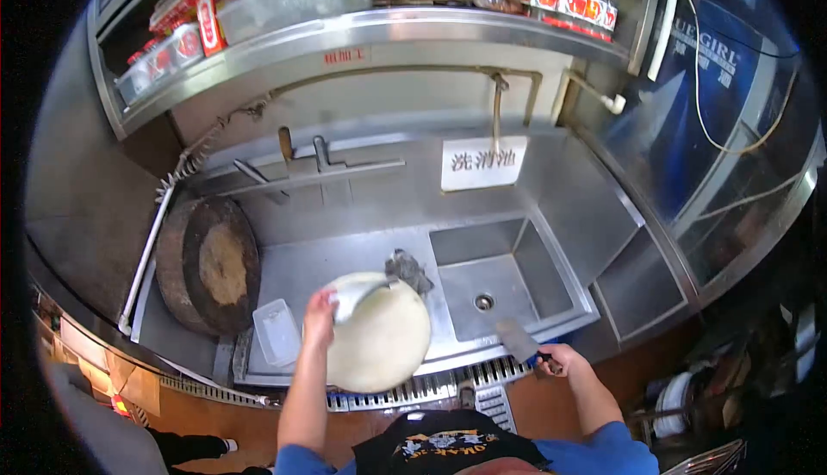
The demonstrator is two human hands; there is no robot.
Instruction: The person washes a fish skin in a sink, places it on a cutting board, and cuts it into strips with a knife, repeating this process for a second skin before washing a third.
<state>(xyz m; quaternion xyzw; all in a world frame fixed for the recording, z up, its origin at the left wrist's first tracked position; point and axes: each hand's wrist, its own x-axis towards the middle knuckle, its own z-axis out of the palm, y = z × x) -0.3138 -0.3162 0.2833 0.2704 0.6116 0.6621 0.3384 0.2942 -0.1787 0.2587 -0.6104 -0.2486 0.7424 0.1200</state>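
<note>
- Clamped in the right hand (558, 360): the black handle of a cleaver (518, 340), with fingers wrapped round it.
- Closed on the left end of a pale, shiny thing (350, 298) with the left hand (320, 316); too bright to tell whether blade or something else.
- Directly below that pale thing: a round cutting board (383, 346), reaching over the front edge of the steel counter (332, 255).
- Nearer to the board: the left hand, over its left rim. Well apart from it, on the right: the right hand, with the cleaver between.
- Pointing away from the right hand, leftward and slightly toward the back wall: the cleaver's long axis, blade near the front edge of the sink (538, 281).
- Running rightward from the left hand, across the board's far part: the pale thing's long axis.
- Just behind the board: a crumpled grey rag (408, 271). To its left: a white plastic tub (277, 333), then a big wok (175, 260) tipped on its side.
- Above, a loaded shelf (345, 34); underfoot, a floor grate (493, 373). At far left, another person (112, 419) in grey.
</note>
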